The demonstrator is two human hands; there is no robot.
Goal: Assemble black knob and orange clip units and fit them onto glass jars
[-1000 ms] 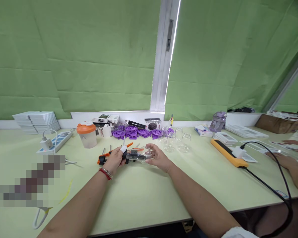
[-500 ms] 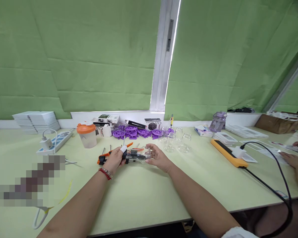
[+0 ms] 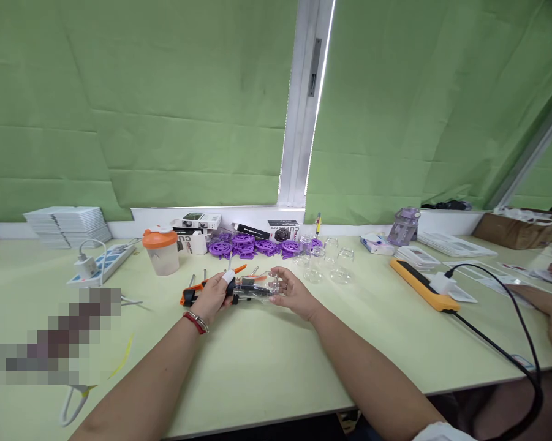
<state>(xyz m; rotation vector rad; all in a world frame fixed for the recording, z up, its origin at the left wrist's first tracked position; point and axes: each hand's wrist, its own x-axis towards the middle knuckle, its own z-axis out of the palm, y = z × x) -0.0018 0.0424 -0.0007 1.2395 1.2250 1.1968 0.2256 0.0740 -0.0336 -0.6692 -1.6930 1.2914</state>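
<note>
My left hand (image 3: pixel 212 294) is closed round a black cylindrical piece (image 3: pixel 230 286) with its thumb on top. From that piece a dark shaft runs rightward, inside or behind a clear vessel (image 3: pixel 264 285) lying sideways; which of the two I cannot tell. My right hand (image 3: pixel 290 293) grips the vessel's right end between thumb and curled fingers. Beside and behind my left hand are an orange-and-black tool (image 3: pixel 189 297), partly hidden, and several thin metal shafts. Further back stand several clear glasses (image 3: pixel 342 269) and a row of purple plastic wheel-shaped parts (image 3: pixel 244 245).
An orange-lidded cup (image 3: pixel 160 251), printed boxes (image 3: pixel 282 230) and a white power strip (image 3: pixel 105 264) sit left and back. On the right lie a yellow power strip (image 3: pixel 423 285) with a black cable, a purple bottle (image 3: pixel 403 226), white stacks and another person's hand (image 3: pixel 540 301).
My two hands and the vessel stay almost still. At the right, the other person's hands have shifted slightly.
</note>
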